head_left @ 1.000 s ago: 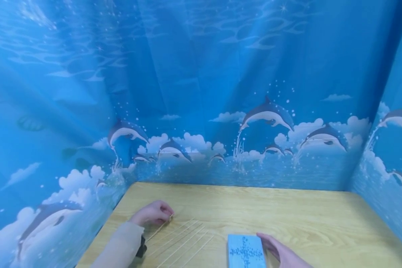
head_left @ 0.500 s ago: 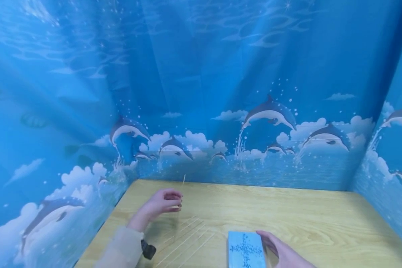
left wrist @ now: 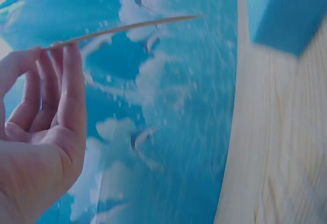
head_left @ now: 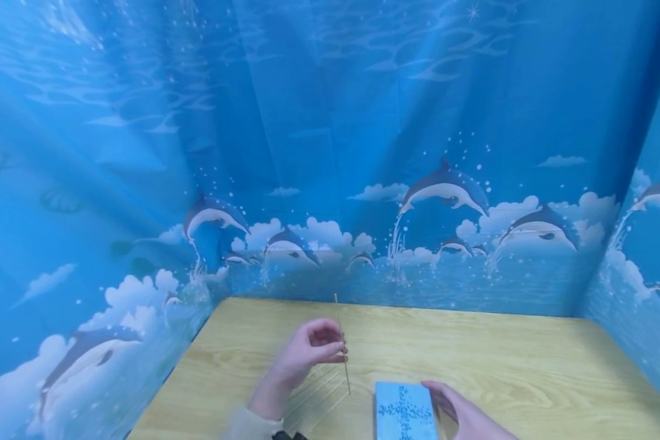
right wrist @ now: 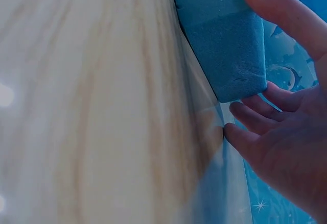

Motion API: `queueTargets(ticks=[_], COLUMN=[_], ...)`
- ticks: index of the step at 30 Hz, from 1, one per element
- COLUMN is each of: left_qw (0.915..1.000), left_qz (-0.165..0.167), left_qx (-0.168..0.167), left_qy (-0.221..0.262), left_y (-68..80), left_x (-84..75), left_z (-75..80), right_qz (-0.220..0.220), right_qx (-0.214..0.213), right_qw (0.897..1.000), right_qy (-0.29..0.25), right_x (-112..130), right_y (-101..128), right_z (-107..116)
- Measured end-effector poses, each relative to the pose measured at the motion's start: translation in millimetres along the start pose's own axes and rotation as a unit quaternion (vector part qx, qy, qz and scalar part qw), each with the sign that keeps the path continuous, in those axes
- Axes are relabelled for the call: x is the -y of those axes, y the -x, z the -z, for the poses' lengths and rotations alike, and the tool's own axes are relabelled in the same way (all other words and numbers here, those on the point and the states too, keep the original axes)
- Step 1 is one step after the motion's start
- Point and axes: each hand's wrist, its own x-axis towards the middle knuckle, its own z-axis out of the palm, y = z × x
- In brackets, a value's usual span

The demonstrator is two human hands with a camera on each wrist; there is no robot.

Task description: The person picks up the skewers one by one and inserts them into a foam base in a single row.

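Note:
My left hand (head_left: 313,360) pinches a thin wooden stick (left wrist: 138,26) between thumb and fingertips, above the table and left of the blue block. The stick (head_left: 347,374) stands nearly upright in the head view, its lower end over the tabletop. A light blue foam-like block (head_left: 387,425) bears a cross-shaped pattern of small dark dots on its top. At its right side, my right hand (head_left: 467,418) holds it, thumb at one edge and the other fingers behind it in the right wrist view. Several more thin sticks (head_left: 330,409) lie side by side, partly hidden by my left arm.
The wood-grain table (head_left: 506,360) ends at a blue curtain (head_left: 319,153) printed with dolphins, which hangs behind it and along both sides. A dark wrist strap (head_left: 288,436) shows at my left sleeve.
My left hand has lifted a stick off the table at the left and carried it right toward the block, tipping it nearly upright. The right hand and block stay in place.

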Motion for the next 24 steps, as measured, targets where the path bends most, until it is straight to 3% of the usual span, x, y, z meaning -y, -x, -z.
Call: queueTargets(ticks=[7,13,21,24], left_qw=[0.9996,0.9977,0.9957,0.9928], left_qz=[0.002,-0.016,-0.012,-0.012], left_qx=[0.006,-0.002,-0.010,-0.019], left_qy=[-0.027,-0.065,-0.092,-0.118], left_y=[-7.3,-22.6,-32.0,-35.7], left_x=[8.8,12.4,25.2,28.4], left_z=[-50.0,-86.0,-108.3,-111.6], right_qz=[0.004,0.054,0.040,0.079], right_qx=[-0.012,-0.034,-0.029,-0.039], right_qw=[1.000,0.998,0.999,0.995], right_qy=[-0.001,0.013,0.022,0.050], right_x=[1,-4,-6,-7], right_y=[0,0,1,-1], right_z=[-1,-2,-2,-1])
